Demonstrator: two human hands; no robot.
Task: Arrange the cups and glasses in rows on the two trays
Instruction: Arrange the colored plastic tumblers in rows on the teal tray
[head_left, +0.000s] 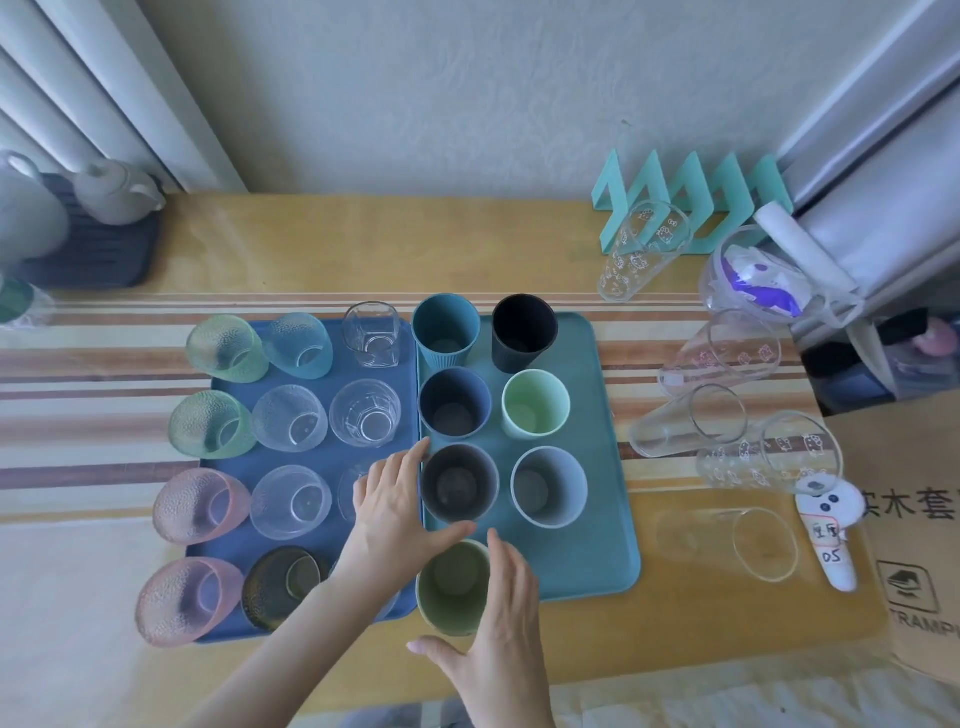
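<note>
A blue tray (236, 463) on the left holds rows of clear, green and pink glasses. Beside it, a teal tray (597, 551) carries two columns of plastic cups. My left hand (395, 509) curls around the left side of the dark grey cup (457, 483) in the teal tray's third row. My right hand (493, 623) grips an olive green cup (454, 587), upright at the teal tray's near left corner, thumb on the near side. Part of a clear glass on the blue tray is hidden under my left hand.
Several tall clear printed glasses (722, 358) lie or lean on the table right of the teal tray. A teal rack (691, 202) and a clear container stand at the back right, a cardboard box (914, 545) at the right edge, a teapot (117, 192) back left.
</note>
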